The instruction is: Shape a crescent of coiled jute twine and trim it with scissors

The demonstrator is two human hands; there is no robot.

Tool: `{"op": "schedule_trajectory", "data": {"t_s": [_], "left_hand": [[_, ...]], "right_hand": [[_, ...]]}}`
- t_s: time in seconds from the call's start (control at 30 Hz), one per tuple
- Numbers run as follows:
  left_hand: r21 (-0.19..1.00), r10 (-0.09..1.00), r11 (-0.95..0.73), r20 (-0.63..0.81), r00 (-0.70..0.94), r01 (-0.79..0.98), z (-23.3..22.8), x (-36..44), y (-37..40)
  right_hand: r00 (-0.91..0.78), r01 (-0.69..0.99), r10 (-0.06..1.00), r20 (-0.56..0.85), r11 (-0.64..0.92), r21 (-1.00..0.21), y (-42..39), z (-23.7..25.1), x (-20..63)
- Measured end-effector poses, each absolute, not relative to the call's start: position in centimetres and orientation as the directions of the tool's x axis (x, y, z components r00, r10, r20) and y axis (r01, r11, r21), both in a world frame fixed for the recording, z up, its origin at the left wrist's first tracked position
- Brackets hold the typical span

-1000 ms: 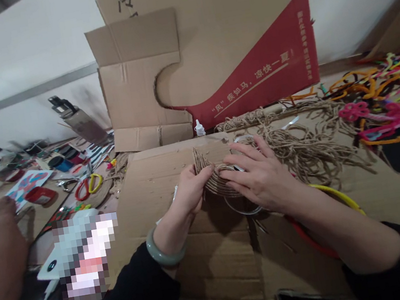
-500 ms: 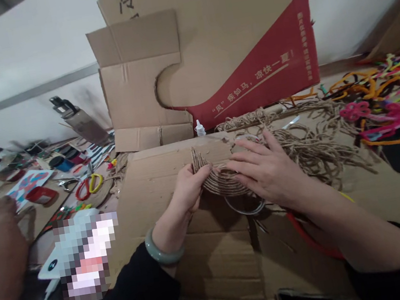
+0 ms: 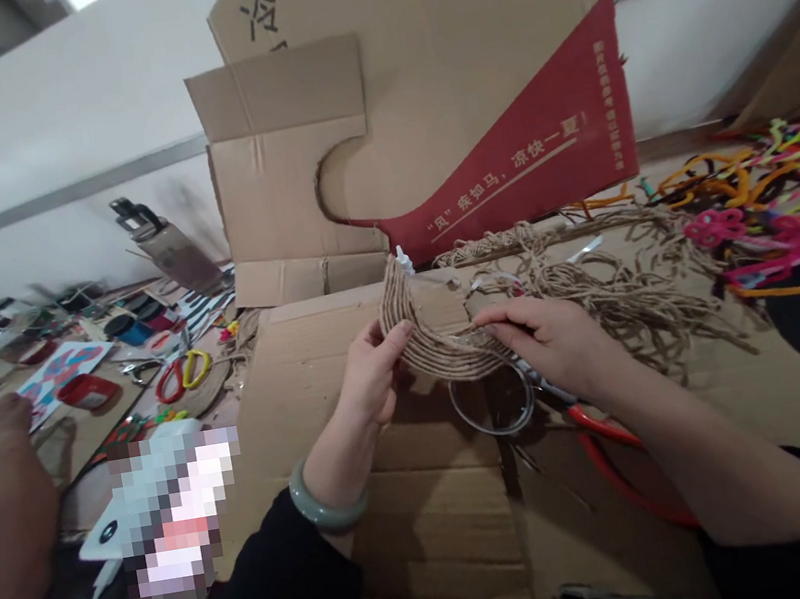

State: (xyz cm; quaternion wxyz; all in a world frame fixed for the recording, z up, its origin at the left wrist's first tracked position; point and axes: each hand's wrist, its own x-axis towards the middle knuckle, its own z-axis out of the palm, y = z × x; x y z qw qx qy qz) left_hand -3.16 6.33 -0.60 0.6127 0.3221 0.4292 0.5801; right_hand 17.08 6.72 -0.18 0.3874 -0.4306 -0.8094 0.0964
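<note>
Head view: curved band of glued brown jute cord [image 3: 426,341], ribbed and rough, raised above flat corrugated cardboard sheet [image 3: 394,503] mid-bench. Left hand [image 3: 371,380] pinching band's near edge; right hand [image 3: 559,345] clamped on its right end, red-handled scissors [image 3: 604,439] beneath. Several rows laid, shape only part built. Loose frayed cord heap [image 3: 619,295] toward far right corner. Clear glass ring [image 3: 493,404] below.

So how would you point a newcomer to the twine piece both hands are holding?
Start at the big cardboard box with the red corner standing at the back, then drop to the flat cardboard sheet before it. The left hand and right hand hold the twine piece above it. Unlike the loose twine pile behind, its cords lie side by side in a curved band.
</note>
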Motion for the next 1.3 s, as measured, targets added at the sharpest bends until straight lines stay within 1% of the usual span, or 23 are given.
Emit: {"op": "schedule_trajectory", "data": {"t_s": [0.1,0.2,0.27,0.33,0.4,0.47,0.53,0.57,0.67,0.77,0.83,0.9,0.93,1.0,1.07,1.13,1.2,1.23,1.3], "left_hand": [[0.894,0.987,0.154,-0.157,0.027,-0.420,-1.0,-2.5,6.0],[0.887,0.987,0.160,-0.155,0.047,-0.434,-1.2,-2.0,5.8],[0.873,0.987,0.151,-0.159,0.022,-0.464,-1.0,-1.9,5.9],[0.857,0.987,0.126,-0.158,-0.022,-0.500,-0.7,-2.2,6.1],[0.838,0.985,0.087,-0.154,-0.080,-0.539,-0.4,-2.6,6.4],[0.827,0.979,0.070,-0.165,-0.122,-0.558,-0.3,-3.0,6.6],[0.827,0.974,0.078,-0.182,-0.134,-0.556,-0.3,-3.2,6.7],[0.829,0.973,0.082,-0.188,-0.138,-0.554,-0.3,-3.3,6.7],[0.826,0.973,0.079,-0.187,-0.139,-0.558,-0.4,-3.3,6.7],[0.821,0.972,0.057,-0.175,-0.156,-0.568,-0.4,-3.1,6.7],[0.818,0.969,0.043,-0.173,-0.174,-0.574,-0.3,-3.1,6.8],[0.819,0.968,0.046,-0.178,-0.177,-0.572,-0.3,-3.0,6.8],[0.822,0.968,0.054,-0.183,-0.173,-0.567,-0.3,-2.9,6.8],[0.830,0.968,0.067,-0.188,-0.165,-0.553,-0.3,-2.9,6.8],[0.835,0.969,0.068,-0.187,-0.165,-0.547,-0.4,-2.8,6.8],[0.836,0.969,0.062,-0.181,-0.167,-0.546,-0.4,-2.9,6.7],[0.834,0.972,0.053,-0.169,-0.162,-0.549,-0.5,-2.9,6.7],[0.834,0.975,0.051,-0.161,-0.153,-0.549,-0.5,-2.9,6.6],[0.839,0.982,0.051,-0.141,-0.126,-0.541,-0.4,-2.9,6.5]], "right_hand": [[-0.223,0.623,0.777,0.589,0.578,-0.527,6.6,-0.6,16.4],[-0.227,0.605,0.770,0.597,0.592,-0.533,6.4,-1.0,15.7],[-0.234,0.580,0.794,0.560,0.577,-0.575,6.2,-1.1,15.2],[-0.229,0.548,0.852,0.471,0.513,-0.661,6.1,-1.0,15.0],[-0.255,0.502,0.906,0.338,0.422,-0.754,6.0,-0.7,15.1],[-0.347,0.458,0.918,0.190,0.343,-0.820,6.1,-0.2,15.5],[-0.410,0.448,0.904,0.120,0.314,-0.837,6.2,0.3,16.2],[-0.411,0.452,0.903,0.125,0.320,-0.832,6.3,0.6,16.6],[-0.329,0.489,0.914,0.238,0.380,-0.785,6.2,1.2,17.2],[-0.278,0.601,0.914,0.295,0.405,-0.689,5.7,1.2,16.7],[-0.318,0.677,0.902,0.292,0.431,-0.597,5.3,1.0,15.9],[-0.440,0.662,0.860,0.257,0.504,-0.555,5.0,0.7,15.2],[-0.509,0.616,0.829,0.232,0.539,-0.574,5.0,0.6,15.0],[-0.593,0.497,0.780,0.197,0.548,-0.673,4.9,0.5,14.8],[-0.607,0.408,0.777,0.166,0.485,-0.774,4.9,0.5,14.8],[-0.593,0.367,0.791,0.152,0.433,-0.823,4.9,0.7,15.0],[-0.583,0.348,0.793,0.178,0.441,-0.827,4.8,1.2,15.3],[-0.575,0.347,0.789,0.217,0.475,-0.809,4.8,1.4,15.6],[-0.541,0.378,0.769,0.341,0.584,-0.719,4.9,1.8,16.1]]}}
